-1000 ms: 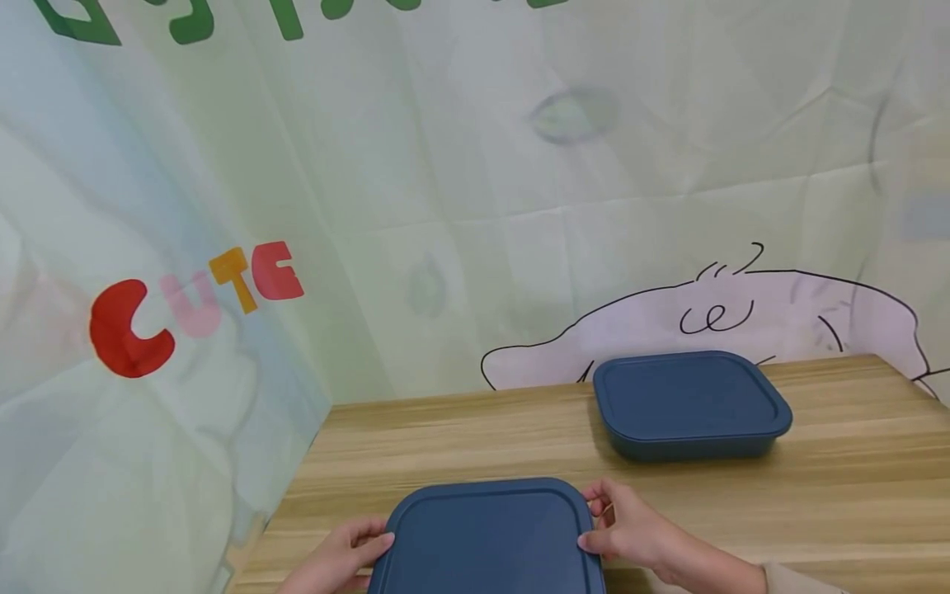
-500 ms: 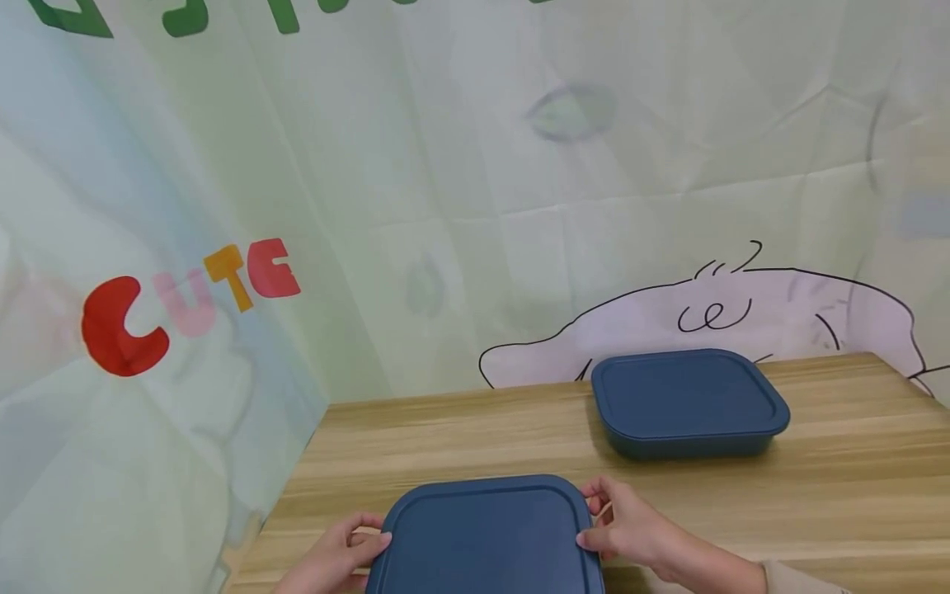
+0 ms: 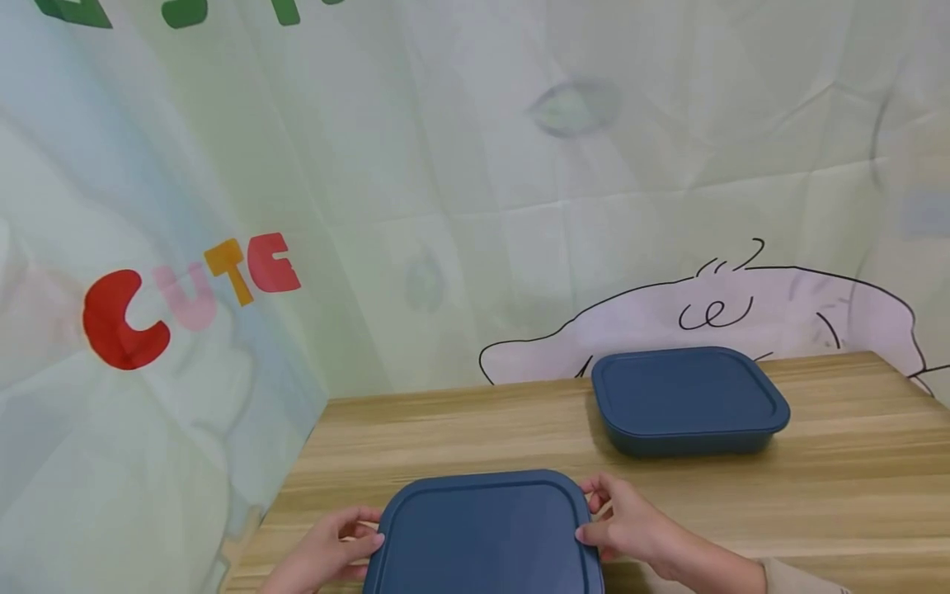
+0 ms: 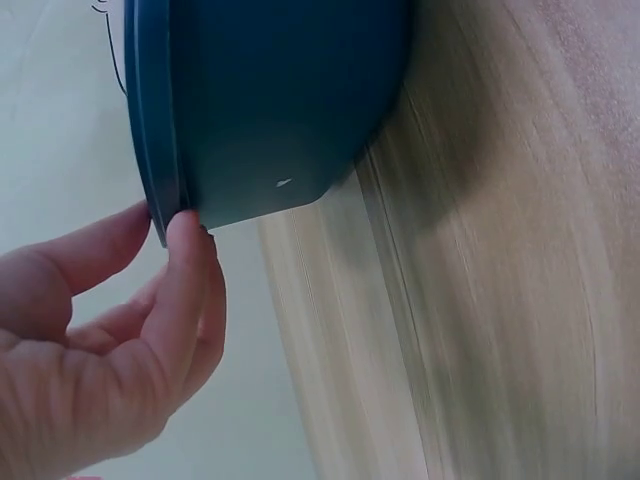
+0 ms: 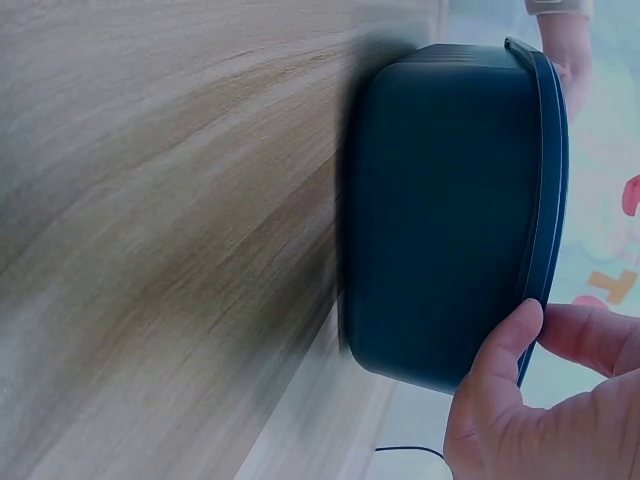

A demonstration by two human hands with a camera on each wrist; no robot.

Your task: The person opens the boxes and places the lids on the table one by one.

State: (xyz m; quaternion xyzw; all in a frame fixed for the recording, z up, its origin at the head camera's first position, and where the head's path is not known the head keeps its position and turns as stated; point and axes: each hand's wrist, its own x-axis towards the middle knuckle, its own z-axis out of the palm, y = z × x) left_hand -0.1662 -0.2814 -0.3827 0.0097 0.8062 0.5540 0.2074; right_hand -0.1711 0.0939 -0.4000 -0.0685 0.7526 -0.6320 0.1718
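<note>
A dark blue rectangular food container point(image 3: 482, 540) with a fitted lid is at the near edge of the head view, its front cut off. The left hand point(image 3: 326, 551) pinches the lid's rim at its left side, thumb on top and fingers beneath, as the left wrist view shows. Across from it, the right hand point(image 3: 627, 528) pinches the rim near the right far corner. Seen from the right wrist, the container's wall point(image 5: 440, 210) stands with its base right at the wooden tabletop. The lid point(image 4: 150, 110) sits along the top of the wall in the left wrist view.
A second lidded dark blue container point(image 3: 690, 396) rests at the back right of the wooden table point(image 3: 445, 429). Behind the table hangs a pale printed cloth point(image 3: 445, 165) with coloured letters and a line drawing. A light sleeve point(image 3: 801, 577) covers the right forearm.
Both hands keep hold of the lid's rim. The left hand and the lid's left edge appear slightly farther left, while the head view itself has shifted a little.
</note>
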